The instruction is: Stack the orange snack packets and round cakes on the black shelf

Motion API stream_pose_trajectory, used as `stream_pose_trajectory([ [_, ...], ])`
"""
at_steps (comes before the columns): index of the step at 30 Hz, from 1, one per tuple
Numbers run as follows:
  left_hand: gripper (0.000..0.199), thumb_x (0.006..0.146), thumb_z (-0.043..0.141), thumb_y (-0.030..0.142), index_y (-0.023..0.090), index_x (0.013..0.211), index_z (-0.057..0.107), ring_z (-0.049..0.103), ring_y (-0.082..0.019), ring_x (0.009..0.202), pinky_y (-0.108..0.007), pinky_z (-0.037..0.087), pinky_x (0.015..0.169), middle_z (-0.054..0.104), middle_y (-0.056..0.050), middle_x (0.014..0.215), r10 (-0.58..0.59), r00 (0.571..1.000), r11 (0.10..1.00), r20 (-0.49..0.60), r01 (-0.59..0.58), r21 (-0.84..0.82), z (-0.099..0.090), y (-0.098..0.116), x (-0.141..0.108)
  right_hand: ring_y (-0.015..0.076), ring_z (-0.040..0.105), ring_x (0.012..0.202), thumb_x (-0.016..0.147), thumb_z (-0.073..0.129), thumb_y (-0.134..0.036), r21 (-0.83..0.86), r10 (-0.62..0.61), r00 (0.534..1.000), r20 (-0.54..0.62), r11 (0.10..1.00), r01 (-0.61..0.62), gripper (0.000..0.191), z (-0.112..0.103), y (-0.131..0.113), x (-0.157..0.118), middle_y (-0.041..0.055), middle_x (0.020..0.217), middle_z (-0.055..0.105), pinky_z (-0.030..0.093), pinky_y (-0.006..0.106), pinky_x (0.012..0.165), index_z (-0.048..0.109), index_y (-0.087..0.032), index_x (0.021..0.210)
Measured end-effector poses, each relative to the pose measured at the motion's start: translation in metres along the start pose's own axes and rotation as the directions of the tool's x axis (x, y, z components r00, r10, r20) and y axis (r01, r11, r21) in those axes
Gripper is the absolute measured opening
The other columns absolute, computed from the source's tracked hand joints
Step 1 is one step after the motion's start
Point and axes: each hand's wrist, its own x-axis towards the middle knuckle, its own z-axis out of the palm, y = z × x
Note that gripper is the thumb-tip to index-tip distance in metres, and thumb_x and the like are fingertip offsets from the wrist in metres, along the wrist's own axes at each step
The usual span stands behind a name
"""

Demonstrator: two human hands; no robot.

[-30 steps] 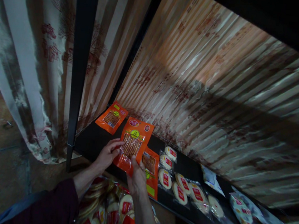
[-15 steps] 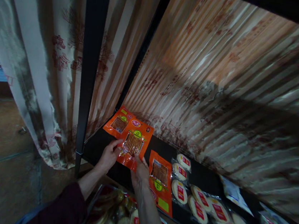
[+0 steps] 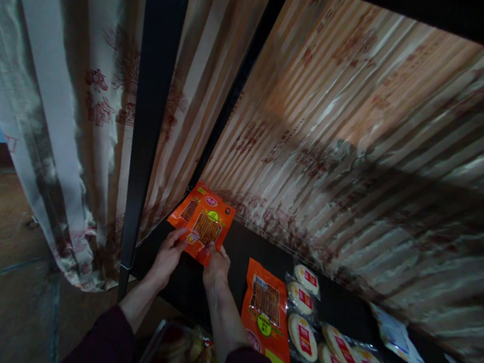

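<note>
Both hands grip the lower edge of an orange snack packet (image 3: 208, 224) whose clear window shows brown sticks. My left hand (image 3: 169, 253) pinches its lower left corner, and my right hand (image 3: 217, 265) holds its lower right side, thumb on the front. Behind it, partly covered, lies a second orange packet (image 3: 187, 209) at the shelf's far left corner. To the right of my right hand another orange packet (image 3: 265, 309) rests on the black shelf (image 3: 237, 251), turned the other way round.
Round pale cakes in clear wrap (image 3: 303, 335) with red labels lie along the shelf, with a white-blue packet (image 3: 403, 339) further right. Below the shelf stands a bin of wrapped food (image 3: 181, 355). A black post (image 3: 148, 136) and pleated printed curtains (image 3: 337, 151) border the shelf.
My hands have moved the held packet left and away from me, so it covers more of the packet behind. The gap to the right-hand orange packet is wider.
</note>
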Motion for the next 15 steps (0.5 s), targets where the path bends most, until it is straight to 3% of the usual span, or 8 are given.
stream_pose_trajectory([
  [7, 0.028, 0.069, 0.06, 0.002, 0.022, 0.086, 0.07, 0.032, -0.021, 0.133, -0.031, 0.02, 0.111, 0.047, -0.001, 0.136, 0.033, 0.999, 0.998, -0.005, -0.033, -0.05, -0.003, 0.002, 0.005, 0.0157, 0.065, 0.057, 0.059, 0.068, -0.025, -0.05, -0.023, 1.0, -0.002, 0.998, 0.023, 0.015, 0.021, 0.003, 0.015, -0.0007, 0.064, 0.069, 0.053, 0.027, 0.055, 0.062, -0.019, 0.072],
  [15, 0.027, 0.072, 0.059, 0.017, 0.022, 0.097, 0.07, 0.036, -0.026, 0.132, -0.037, 0.027, 0.11, 0.036, -0.003, 0.146, 0.127, 0.992, 0.989, 0.007, -0.127, 0.07, -0.007, -0.013, 0.02, 0.0118, 0.059, 0.046, 0.062, 0.062, -0.02, -0.14, -0.036, 0.999, -0.038, 0.99, 0.031, 0.011, 0.036, 0.007, 0.033, -0.0028, 0.057, 0.065, 0.048, 0.022, 0.047, 0.062, -0.016, 0.072],
])
